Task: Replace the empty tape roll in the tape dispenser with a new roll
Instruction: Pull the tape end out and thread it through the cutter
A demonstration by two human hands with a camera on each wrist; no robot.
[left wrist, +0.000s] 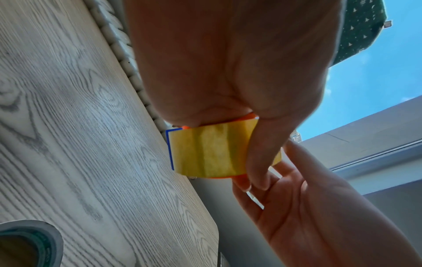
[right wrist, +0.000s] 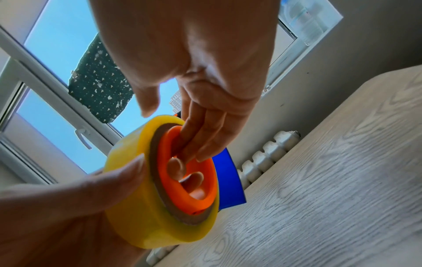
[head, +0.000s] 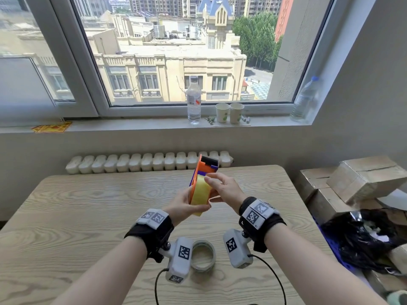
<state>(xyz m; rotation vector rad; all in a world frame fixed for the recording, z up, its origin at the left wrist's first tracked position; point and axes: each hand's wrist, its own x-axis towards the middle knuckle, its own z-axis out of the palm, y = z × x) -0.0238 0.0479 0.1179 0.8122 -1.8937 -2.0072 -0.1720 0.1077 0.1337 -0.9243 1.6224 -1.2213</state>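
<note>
The new roll (head: 199, 194) sits on the dispenser (head: 203, 170), held above the desk (head: 88, 205); the empty roll (head: 202, 255) lies nearer (between the wrists).

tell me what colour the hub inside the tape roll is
Orange hub, ringed by the yellow tape roll; clearest in the right wrist view.

The head view looks down over the table (head: 88, 205) toward the window (head: 176, 51); both wrist views look up, close; all share the yellow tape roll (head: 199, 193).
</note>
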